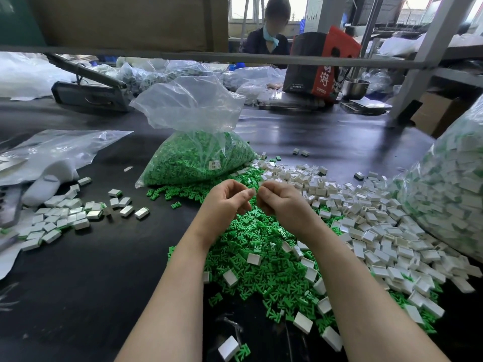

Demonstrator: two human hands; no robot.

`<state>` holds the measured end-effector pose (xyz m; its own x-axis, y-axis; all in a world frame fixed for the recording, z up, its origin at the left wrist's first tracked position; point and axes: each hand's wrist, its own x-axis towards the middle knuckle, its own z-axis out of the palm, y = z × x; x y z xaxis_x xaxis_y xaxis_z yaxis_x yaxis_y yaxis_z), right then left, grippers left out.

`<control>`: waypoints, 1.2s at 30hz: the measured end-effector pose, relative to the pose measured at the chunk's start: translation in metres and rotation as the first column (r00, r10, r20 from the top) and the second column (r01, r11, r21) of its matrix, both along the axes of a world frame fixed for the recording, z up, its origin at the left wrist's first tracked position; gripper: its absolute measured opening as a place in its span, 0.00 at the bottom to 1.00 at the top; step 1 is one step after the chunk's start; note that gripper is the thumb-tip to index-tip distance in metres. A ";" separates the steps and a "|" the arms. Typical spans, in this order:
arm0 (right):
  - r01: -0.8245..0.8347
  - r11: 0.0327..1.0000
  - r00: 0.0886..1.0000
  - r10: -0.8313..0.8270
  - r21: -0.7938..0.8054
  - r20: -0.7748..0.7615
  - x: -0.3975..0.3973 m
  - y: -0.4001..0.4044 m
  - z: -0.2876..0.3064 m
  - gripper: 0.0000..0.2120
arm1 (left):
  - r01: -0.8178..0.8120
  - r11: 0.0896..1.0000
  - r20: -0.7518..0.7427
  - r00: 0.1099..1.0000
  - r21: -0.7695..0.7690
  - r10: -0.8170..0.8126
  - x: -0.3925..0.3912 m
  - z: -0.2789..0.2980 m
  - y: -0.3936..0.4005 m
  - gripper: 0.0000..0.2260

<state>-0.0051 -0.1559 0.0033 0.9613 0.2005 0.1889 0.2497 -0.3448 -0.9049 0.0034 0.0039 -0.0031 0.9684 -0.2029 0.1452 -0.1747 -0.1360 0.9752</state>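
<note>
Black table [104, 283] keeps green clips [261, 257] heaped at centre and white caps [379, 231] right of them, both within reach. My left hand [224, 202] and right hand [283, 202] pinch one white part [254, 191] at mid-frame, probably fitting it.

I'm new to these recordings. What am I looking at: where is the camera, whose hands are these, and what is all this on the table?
There is no machine here: a person works with bare hands. The one picture comes from a wide-angle camera worn on that person's head, looking forward and down. The left hand and right hand meet above the black table, fingers pinching a small white part; it is too small to tell more. Beneath lies a heap of green plastic pieces, and to its right a heap of white caps. Behind stands an open clear bag of green pieces. At left lie white pieces with green edges. Another person sits across the table.
</note>
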 end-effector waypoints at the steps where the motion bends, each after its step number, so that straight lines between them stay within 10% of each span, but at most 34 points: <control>1: -0.014 1.000 1.000 0.014 0.019 -0.011 0.000 0.000 0.000 0.14 | 0.032 0.999 -0.022 0.999 0.018 -0.032 0.000 0.001 0.000 0.07; 36: -0.207 0.945 0.928 0.272 0.255 -0.256 -0.010 -0.012 -0.001 0.12 | 0.294 0.951 -0.107 0.953 0.100 -0.283 -0.003 -0.005 -0.001 0.10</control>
